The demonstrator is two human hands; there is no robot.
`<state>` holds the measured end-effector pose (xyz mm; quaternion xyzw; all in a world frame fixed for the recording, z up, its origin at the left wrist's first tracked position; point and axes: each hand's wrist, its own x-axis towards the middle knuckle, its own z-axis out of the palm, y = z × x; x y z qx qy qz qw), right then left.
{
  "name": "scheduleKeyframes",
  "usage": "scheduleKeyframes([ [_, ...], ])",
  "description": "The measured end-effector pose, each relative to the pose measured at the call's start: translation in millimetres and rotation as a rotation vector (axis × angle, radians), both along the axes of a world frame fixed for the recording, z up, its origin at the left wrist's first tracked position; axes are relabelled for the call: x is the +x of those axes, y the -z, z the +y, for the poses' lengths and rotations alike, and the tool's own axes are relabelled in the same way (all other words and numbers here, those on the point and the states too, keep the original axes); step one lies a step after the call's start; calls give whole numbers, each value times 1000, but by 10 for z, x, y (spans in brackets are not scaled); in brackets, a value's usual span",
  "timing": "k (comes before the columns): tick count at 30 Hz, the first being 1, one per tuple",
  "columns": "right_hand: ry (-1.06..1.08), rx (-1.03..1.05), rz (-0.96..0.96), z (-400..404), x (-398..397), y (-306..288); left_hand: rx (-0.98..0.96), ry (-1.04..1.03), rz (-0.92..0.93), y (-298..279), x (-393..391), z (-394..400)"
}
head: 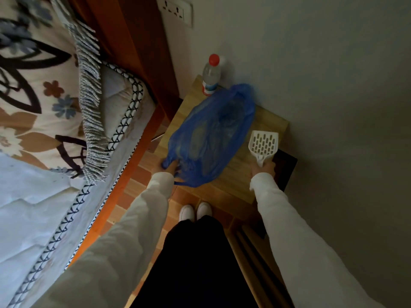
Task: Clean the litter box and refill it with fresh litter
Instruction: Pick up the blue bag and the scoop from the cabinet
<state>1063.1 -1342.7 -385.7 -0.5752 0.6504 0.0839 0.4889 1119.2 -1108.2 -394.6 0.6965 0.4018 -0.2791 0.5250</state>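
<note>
A blue plastic bag (211, 134) lies spread over a small wooden table (235, 174), with greyish contents showing faintly through it. My left hand (170, 168) grips the bag's bunched near-left end at the table's left edge. My right hand (263, 168) holds the handle of a white slotted litter scoop (263, 143), whose head rests over the table's right side, just right of the bag. No litter box is visible.
A clear bottle (211, 76) with a red cap stands at the table's far corner by the wall. A bed (55, 130) with a patterned, fringed cover fills the left. My white shoes (195, 211) stand on orange floor tiles. A dark frame (287, 165) leans by the right wall.
</note>
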Motion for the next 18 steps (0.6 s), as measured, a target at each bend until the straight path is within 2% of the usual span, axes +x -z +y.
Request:
scheduleKeyframes([
  [10,-209,112,-217,479,-124,-1346,-3,1,-330,-1349,-407,403],
  [13,-288,146,-263,656,-167,-1617,39,28,-396,-1607,-554,540],
  [18,-432,236,-324,950,-296,-1981,40,-65,-512,-1977,-895,858],
])
